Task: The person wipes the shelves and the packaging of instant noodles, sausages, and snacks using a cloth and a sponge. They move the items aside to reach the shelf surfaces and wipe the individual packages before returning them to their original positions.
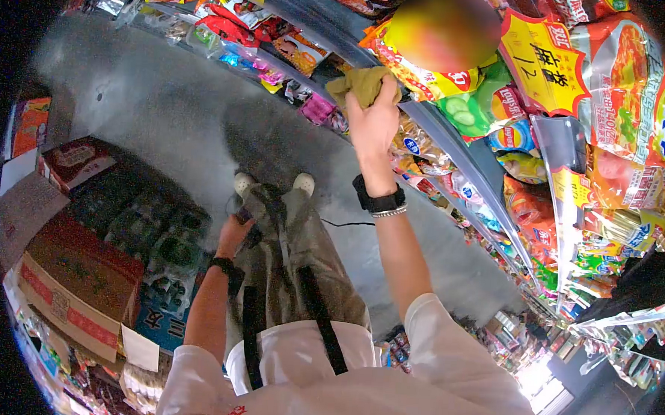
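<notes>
My right hand (374,121) is closed on an olive-green cloth (360,86), which lies against the edge of a snack shelf (334,35) at the upper middle. Just right of the cloth are a yellow and red snack bag (422,75) and a green chip bag (469,109). My left hand (235,231) hangs low beside my trouser leg, its fingers round something dark that I cannot make out. Both wrists wear dark bands.
Shelves of packaged snacks run along the right, with a yellow price sign (544,64). Cardboard boxes (80,284) and shrink-wrapped bottles (169,248) stand at the left. Grey floor (181,87) shows between them. A thin black cable (350,223) crosses the floor.
</notes>
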`<state>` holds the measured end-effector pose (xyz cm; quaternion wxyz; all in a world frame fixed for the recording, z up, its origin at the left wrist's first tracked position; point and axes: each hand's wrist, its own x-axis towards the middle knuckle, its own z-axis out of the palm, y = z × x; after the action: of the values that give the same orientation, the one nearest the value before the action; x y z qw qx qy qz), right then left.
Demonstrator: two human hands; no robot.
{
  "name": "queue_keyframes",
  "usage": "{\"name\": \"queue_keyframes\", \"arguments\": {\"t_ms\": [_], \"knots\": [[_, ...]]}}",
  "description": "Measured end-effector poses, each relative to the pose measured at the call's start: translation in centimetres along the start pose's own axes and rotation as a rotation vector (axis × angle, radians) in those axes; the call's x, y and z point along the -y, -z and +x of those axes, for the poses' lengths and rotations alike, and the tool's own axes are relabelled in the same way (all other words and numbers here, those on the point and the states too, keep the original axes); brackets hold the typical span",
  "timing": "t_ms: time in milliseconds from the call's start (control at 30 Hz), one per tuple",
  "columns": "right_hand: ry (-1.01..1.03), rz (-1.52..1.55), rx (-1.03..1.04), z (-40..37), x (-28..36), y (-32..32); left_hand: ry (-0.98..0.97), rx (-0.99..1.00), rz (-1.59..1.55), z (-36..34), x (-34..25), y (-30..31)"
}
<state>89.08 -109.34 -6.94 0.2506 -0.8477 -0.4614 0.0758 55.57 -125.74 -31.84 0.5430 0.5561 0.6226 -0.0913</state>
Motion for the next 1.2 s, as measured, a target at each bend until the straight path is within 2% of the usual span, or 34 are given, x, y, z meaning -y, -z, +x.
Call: {"name": "queue_keyframes", "arguments": {"t_ms": [100, 167, 200, 267, 300, 367, 400, 467, 500, 533, 600, 633, 667, 700, 733, 767, 800, 867, 933, 1000, 1033, 1067, 1100, 1133, 1167, 1200], "knots": [[-0.057, 0.083, -0.05, -0.5, 0.6, -0.8, -0.07, -0.041, 0.03, -0.4, 2.2, 0.6], [-0.113, 0.134, -0.117, -1.1, 0.1, -1.3, 0.099, 0.059, 0.079, -1.1, 1.7, 2.4], [-0.115, 0.137, -0.12, -1.6, -0.2, -1.1, 0.098, 0.057, 0.083, 0.0, 4.2, 2.1], [-0.139, 0.409, -0.126, -2.9, -0.9, 0.0, -0.075, -0.031, 0.211, 2.9, 11.2, 0.5], [-0.137, 0.409, -0.125, -3.6, -1.3, 0.4, -0.075, -0.032, 0.209, 2.2, 9.3, 2.1], [-0.291, 0.547, -0.151, -5.0, -2.3, 1.5, 0.136, 0.053, 0.101, -0.2, 3.2, 6.8], [-0.29, 0.542, -0.152, -5.7, -2.7, 2.1, 0.021, -0.056, 0.163, 2.1, 6.9, 5.6], [-0.416, 0.7, -0.203, -7.2, -3.1, 3.3, 0.006, -0.082, 0.077, 4.2, 9.4, 5.3], [-0.415, 0.696, -0.201, -7.9, -3.2, 4.0, -0.005, -0.111, -0.007, 4.9, 9.6, 5.2], [-0.399, 0.744, -0.209, -8.6, -3.3, 4.8, -0.011, -0.002, -0.023, 4.2, 6.7, 6.7], [-0.382, 0.792, -0.211, -9.8, -2.8, 5.9, -0.032, -0.015, 0.018, 1.6, -0.7, 8.9], [-0.377, 0.796, -0.137, -10.2, -2.3, 6.4, -0.056, -0.028, 0.063, 1.2, -2.4, 9.3], [-0.372, 0.802, -0.064, -10.6, -1.9, 6.8, -0.202, -0.129, 0.167, 2.6, -0.8, 7.9], [-0.373, 0.802, -0.06, -11.0, -1.7, 6.7, -0.17, -0.062, 0.233, 1.2, -4.8, 9.1], [-0.368, 0.819, 0.063, -11.5, -1.2, 6.5, -0.138, 0.006, 0.298, -0.8, -10.0, 10.3], [-0.361, 0.834, 0.185, -11.8, -0.8, 6.2, -0.251, -0.036, 0.32, -1.2, -11.5, 10.1], [-0.36, 0.835, 0.187, -11.4, 0.3, 6.5, -0.364, -0.079, 0.341, -1.6, -12.7, 9.8], [-0.867, 1.476, 0.364, -10.1, 3.2, 7.2, -0.358, -0.005, 0.327, -3.6, -17.5, 10.2], [-0.849, 1.497, 0.406, -10.0, 3.4, 6.5, -0.349, 0.068, 0.311, -2.9, -17.9, 9.1], [-0.83, 1.513, 0.437, -9.7, 3.3, 5.7, -0.913, -0.129, -0.029, -0.3, -15.9, 5.0], [-0.718, 1.266, 0.589, -9.5, 3.1, 5.2, -0.913, -0.128, -0.03, -1.4, -17.5, 5.4], [-0.601, 1.014, 0.725, -9.4, 2.8, 4.7, -0.835, -0.059, -0.117, -2.8, -19.3, 5.5], [-0.602, 1.014, 0.727, -9.8, 2.1, 3.8, -0.754, 0.008, -0.202, -3.7, -20.5, 5.7], [-0.564, 0.743, 0.815, -10.2, 1.2, 2.8, -0.861, -0.118, -0.231, -3.1, -20.4, 4.7], [-0.52, 0.47, 0.889, -10.6, 0.2, 2.1, -0.858, -0.118, -0.231, -2.6, -19.8, 4.2], [-0.526, 0.53, 0.831, -10.9, 0.0, 2.2, -0.814, -0.106, -0.261, -3.3, -20.8, 5.1]]}}
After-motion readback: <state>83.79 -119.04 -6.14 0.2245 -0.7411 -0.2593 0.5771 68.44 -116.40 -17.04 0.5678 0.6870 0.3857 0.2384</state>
